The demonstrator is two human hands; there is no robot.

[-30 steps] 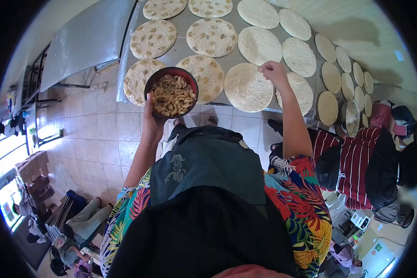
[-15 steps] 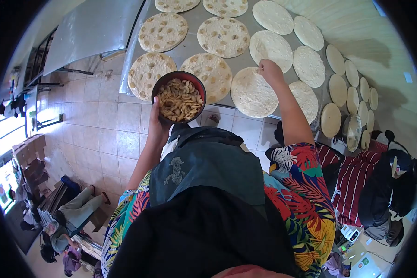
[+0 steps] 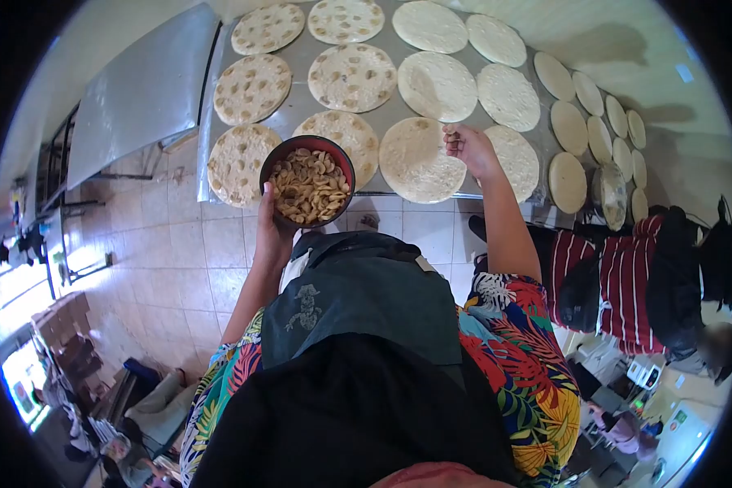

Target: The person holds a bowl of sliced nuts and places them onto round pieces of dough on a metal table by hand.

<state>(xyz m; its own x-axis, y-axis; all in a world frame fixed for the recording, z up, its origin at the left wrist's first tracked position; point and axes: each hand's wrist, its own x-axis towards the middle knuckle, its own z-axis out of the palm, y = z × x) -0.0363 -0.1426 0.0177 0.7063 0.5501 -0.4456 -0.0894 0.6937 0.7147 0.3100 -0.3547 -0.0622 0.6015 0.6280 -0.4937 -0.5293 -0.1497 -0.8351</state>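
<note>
My left hand (image 3: pixel 270 220) grips a bowl (image 3: pixel 351 175), dark outside and red inside, filled with sliced mushrooms (image 3: pixel 307 185). Over the right edge of a sauce-spread pizza base (image 3: pixel 419 167), my right hand (image 3: pixel 472 150) is closed in a pinch; small mushroom slices seem to be between the fingertips. One mushroom slice (image 3: pixel 421 124) lies near the far edge of that base. Behind the bowl, a mushroom-dotted pizza base (image 3: pixel 358 142) is partly hidden. To its left is another dotted base (image 3: pixel 240 167). On the right, a pale sauced base (image 3: pixel 514 167) lies beyond my right wrist.
Rows of round bases cover the metal table (image 3: pixel 301 85); the left ones carry mushrooms. Several plain bases (image 3: pixel 572 180) lie at the right end, near a metal bowl (image 3: pixel 610 195). A person in a striped red apron (image 3: pixel 626 276) stands to the right. Another metal table (image 3: pixel 150 89) is at left.
My right hand has drawn back from the base's far edge to its right side, and a mushroom slice now shows there. The view has shifted; the bowl stays in my left hand.
</note>
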